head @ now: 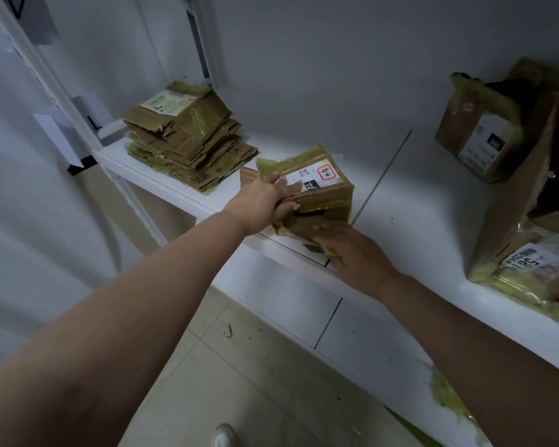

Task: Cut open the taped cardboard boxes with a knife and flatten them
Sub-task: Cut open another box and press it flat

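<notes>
Taped box (317,191) sits at shelf (400,217) front edge; left hand (265,201) grips its near corner, right hand (352,253) presses flat on lower flap; no knife visible; advice: keep pressing evenly until it collapses, then add to flattened stack (188,146).

It looked like a storeroom or parcel room, plain and windowless in what showed. A white metal shelf rack (162,185) stood against a bare white wall (320,59), with paper labels (62,137) stuck to its upright at nine o'clock. A stack of flattened cardboard (188,143) lay at eleven o'clock, taped shipping boxes with printed labels (484,137) sat at two and three o'clock, and scuffed floor tiles (255,382) lay at six.
</notes>
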Available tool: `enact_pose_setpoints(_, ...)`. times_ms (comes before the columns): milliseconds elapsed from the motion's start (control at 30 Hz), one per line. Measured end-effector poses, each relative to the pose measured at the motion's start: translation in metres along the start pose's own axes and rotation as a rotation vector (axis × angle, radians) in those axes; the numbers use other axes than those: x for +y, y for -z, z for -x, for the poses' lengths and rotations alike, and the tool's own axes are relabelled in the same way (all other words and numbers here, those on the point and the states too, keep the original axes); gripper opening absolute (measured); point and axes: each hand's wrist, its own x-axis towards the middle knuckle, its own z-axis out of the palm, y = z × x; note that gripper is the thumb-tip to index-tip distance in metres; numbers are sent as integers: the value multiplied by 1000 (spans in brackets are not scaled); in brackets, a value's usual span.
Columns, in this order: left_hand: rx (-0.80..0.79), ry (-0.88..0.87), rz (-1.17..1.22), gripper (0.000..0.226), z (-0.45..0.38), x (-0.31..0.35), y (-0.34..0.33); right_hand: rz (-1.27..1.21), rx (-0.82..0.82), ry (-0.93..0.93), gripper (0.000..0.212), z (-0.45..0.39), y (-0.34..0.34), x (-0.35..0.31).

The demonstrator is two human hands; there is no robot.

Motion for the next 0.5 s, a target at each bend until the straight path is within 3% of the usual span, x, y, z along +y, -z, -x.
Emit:
enact_pose_setpoints(200, 31, 43, 99, 61, 7, 1, -1, -41, -30, -70, 42, 2, 2, -3)
enact_pose_setpoints(267, 36, 52, 73, 78, 10, 5, -5, -25, 108, -71, 35, 2, 4, -8)
enact_pose_setpoints(333, 58, 66, 57, 90, 10, 9, -11, 61, 357, -27, 31, 1, 8, -11)
enact_pose_setpoints(400, 87, 84, 63, 89, 9, 11, -14, 158, 536, -54, 43, -4, 16, -9)
enact_pose_setpoints(500, 119, 106, 73, 81, 6, 13, -15, 258, 515, -125, 73, -19, 25, -6)
